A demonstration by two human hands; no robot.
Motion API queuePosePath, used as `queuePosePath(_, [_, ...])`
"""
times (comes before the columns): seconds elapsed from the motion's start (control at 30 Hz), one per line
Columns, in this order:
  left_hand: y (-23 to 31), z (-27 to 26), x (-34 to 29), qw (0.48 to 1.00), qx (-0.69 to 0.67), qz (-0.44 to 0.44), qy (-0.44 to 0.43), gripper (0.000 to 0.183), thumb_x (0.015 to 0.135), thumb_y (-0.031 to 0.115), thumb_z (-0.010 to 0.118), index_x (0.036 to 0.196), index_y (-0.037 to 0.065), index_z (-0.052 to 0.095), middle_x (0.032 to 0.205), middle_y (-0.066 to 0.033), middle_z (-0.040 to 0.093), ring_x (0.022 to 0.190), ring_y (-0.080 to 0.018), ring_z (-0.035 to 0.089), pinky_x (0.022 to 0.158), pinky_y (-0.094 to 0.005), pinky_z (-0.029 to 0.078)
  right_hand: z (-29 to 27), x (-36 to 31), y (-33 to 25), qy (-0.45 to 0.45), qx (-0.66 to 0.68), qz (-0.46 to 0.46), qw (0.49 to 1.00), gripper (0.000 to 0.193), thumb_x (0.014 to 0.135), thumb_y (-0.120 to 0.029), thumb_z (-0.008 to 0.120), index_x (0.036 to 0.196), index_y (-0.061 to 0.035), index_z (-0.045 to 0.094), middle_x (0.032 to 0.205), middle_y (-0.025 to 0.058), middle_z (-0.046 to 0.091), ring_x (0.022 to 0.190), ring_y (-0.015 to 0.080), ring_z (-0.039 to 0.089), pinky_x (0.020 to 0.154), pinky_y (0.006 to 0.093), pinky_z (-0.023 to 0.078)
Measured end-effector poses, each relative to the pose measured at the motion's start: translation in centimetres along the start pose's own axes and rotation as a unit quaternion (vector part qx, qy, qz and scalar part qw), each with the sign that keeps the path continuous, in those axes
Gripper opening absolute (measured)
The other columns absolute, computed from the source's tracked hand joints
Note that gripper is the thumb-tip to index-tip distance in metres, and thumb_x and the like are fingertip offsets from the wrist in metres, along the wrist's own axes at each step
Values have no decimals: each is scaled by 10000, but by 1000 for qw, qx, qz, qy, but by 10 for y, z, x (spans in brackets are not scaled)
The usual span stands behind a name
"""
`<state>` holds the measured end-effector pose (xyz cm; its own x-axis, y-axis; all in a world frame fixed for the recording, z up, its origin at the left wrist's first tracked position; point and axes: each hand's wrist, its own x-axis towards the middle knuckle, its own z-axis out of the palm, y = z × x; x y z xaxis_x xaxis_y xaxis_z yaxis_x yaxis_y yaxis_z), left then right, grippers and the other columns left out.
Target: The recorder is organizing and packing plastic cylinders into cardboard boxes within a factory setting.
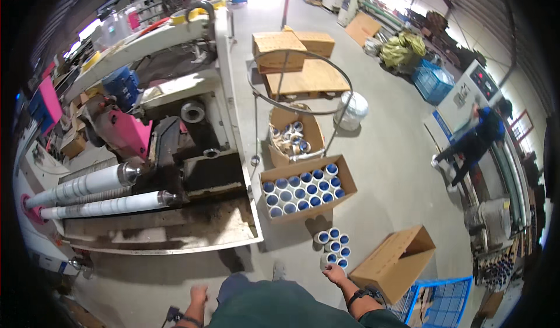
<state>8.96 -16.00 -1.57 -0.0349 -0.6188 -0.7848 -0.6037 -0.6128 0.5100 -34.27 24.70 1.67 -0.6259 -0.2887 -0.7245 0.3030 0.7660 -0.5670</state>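
Observation:
My right hand (335, 274) hangs just nearer to me than a small cluster of short white tubes with blue insides (333, 246), which stand on end on the floor. Its fingers look loosely bent and apart, with nothing seen in them. Whether it touches the nearest tube I cannot tell. My left hand (199, 295) is low at my left side, away from any object; it is small and blurred, and its fingers are hidden. Beyond the cluster stands an open cardboard box (345, 207) filled with upright rows of the same kind of tube (301, 193).
At left is a large machine (233, 118) with two white rollers (87, 188). An open carton (388, 261) lies tilted by a blue crate (461, 299) at right. Farther off stand a box of loose tubes (294, 131), a metal hoop stand (344, 74) and a person (481, 132) by another machine.

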Motion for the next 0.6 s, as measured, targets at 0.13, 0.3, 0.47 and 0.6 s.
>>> queuePosePath(0.13, [-96, -59, -31, 991, -84, -74, 69, 355, 782, 85, 658, 1067, -8, 467, 683, -95, 528, 451, -208, 510, 349, -336, 397, 17, 6, -102, 13, -223, -174, 959, 493, 764, -278, 629, 1172, -4, 590, 1094, 190, 651, 1017, 330, 625, 894, 384, 481])
queuePosePath(0.3, [-79, -64, -49, 974, -203, -93, 47, 486, 805, 103, 653, 1233, 5, 446, 952, -155, 592, 670, -241, 622, 521, -363, 505, 100, -11, -207, -50, -209, -330, 919, 445, 794, -208, 652, 1181, -4, 572, 1116, 170, 650, 992, 259, 650, 865, 358, 500])
queuePosePath(0.47, [-44, -114, -55, 968, -249, 22, -11, 602, 827, 101, 660, 1351, 3, 381, 1021, -157, 610, 725, -209, 627, 560, -337, 504, 239, -81, -328, -153, -309, -372, 862, 427, 801, -152, 651, 1185, 4, 551, 1078, 161, 644, 897, 266, 648, 813, 364, 510])
queuePosePath(0.6, [-55, -196, -27, 965, -243, 86, 51, 472, 832, 145, 661, 1245, -8, 490, 857, -90, 625, 696, -146, 575, 593, -309, 478, 347, -138, -393, -194, -265, -477, 815, 466, 800, -158, 681, 1232, -59, 538, 1115, 149, 605, 991, 283, 615, 837, 376, 496])
